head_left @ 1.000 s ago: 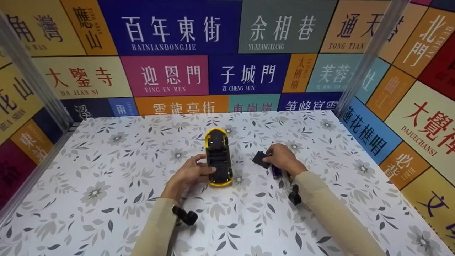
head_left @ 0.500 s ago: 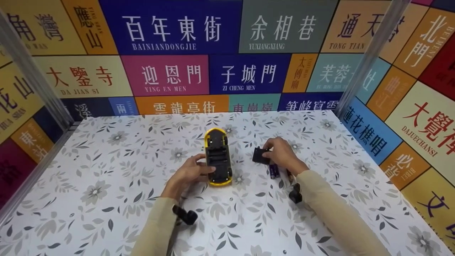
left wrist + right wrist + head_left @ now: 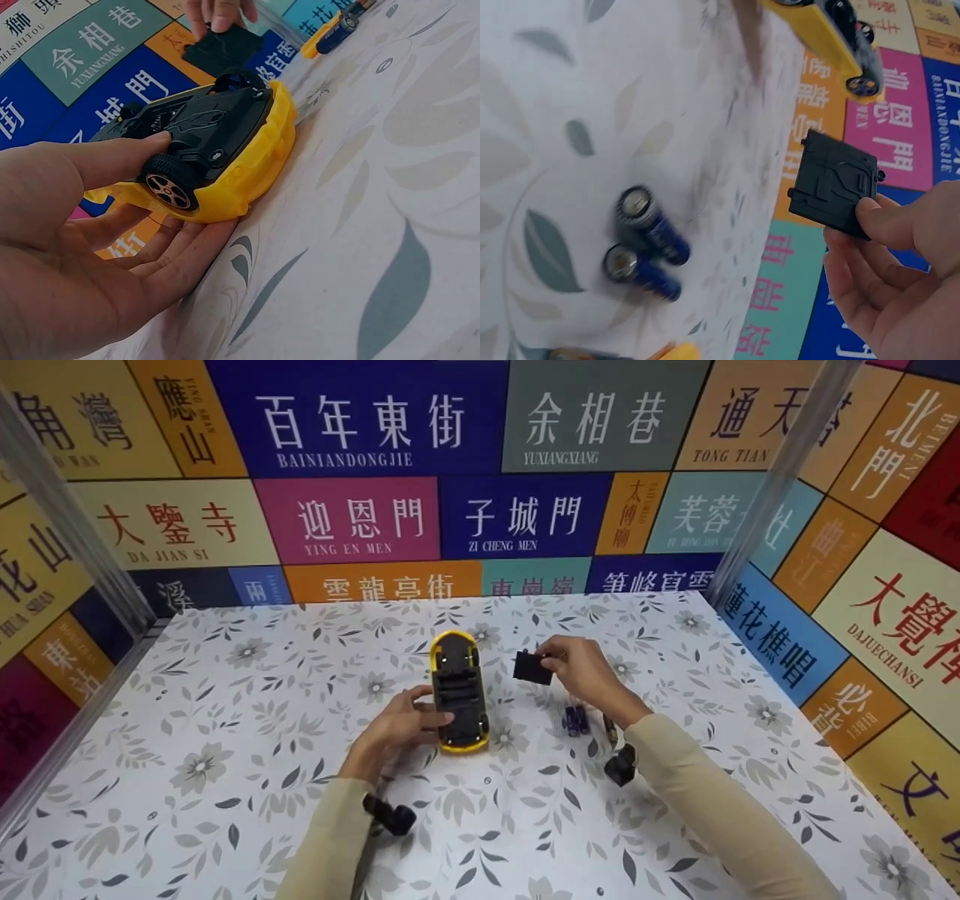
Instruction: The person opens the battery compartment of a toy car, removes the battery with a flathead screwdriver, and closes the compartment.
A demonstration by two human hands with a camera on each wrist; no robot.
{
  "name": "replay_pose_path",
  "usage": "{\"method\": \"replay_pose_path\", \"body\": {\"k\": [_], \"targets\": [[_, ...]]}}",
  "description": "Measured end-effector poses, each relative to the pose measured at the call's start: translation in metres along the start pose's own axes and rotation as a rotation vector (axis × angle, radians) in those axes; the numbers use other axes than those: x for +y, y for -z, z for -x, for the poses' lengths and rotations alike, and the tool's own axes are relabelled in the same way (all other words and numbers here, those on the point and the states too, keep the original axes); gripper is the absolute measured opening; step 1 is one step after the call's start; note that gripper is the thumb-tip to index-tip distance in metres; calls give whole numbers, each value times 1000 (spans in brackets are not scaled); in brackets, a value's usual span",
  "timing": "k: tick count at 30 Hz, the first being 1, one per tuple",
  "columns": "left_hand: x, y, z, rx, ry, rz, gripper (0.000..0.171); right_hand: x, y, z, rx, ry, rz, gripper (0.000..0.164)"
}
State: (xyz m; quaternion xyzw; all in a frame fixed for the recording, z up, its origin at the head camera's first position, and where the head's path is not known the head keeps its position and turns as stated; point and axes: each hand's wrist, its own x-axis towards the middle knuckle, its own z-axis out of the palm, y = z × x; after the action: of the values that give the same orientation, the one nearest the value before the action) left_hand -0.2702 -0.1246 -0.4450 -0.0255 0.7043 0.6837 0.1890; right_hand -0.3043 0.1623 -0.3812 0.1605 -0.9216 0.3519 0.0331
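Observation:
A yellow toy car (image 3: 460, 694) lies upside down, its black underside and open battery compartment facing up. My left hand (image 3: 401, 721) grips its near left side, the thumb on the underside and the fingers beneath the yellow body in the left wrist view. To the right of the car, my right hand (image 3: 586, 669) pinches a thin black battery cover (image 3: 832, 180) between thumb and fingers, lifted above the table. Two blue batteries (image 3: 654, 234) lie side by side below that hand, apart from it.
Right of the blue batteries lies another small item (image 3: 610, 727), partly hidden by the wrist camera. A yellow piece (image 3: 319, 37) shows near a battery; its kind is unclear. The flower-patterned table (image 3: 300, 660) meets printed sign walls (image 3: 360, 521) at the back and sides.
My right hand has raised the battery cover and moved it left, away from the batteries toward the car, uncovering the blue batteries. The left hand and car have stayed put.

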Motion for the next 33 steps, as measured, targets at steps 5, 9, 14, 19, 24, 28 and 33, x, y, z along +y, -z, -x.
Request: {"method": "replay_pose_path", "body": {"k": [5,9,14,19,24,28,33], "targets": [[0,-1,0,5,-4,-25,66,-18,-1,2,10,7,-16,21],[0,-1,1,14,-11,-35,67,-31,-4,1,-11,4,-36,25],[0,0,1,10,-10,-28,67,-44,-8,-1,-44,16,-66,28],[0,0,1,13,-3,-30,68,-54,-13,-4,-67,26,-90,20],[1,-1,1,15,-4,-46,69,-62,-23,-8,-79,33,-120,18],[1,-1,0,15,-11,-73,68,-66,-34,-11,-108,22,-151,19],[0,0,-1,17,-3,-88,68,-68,-47,-11,-120,24,-132,19]]}}
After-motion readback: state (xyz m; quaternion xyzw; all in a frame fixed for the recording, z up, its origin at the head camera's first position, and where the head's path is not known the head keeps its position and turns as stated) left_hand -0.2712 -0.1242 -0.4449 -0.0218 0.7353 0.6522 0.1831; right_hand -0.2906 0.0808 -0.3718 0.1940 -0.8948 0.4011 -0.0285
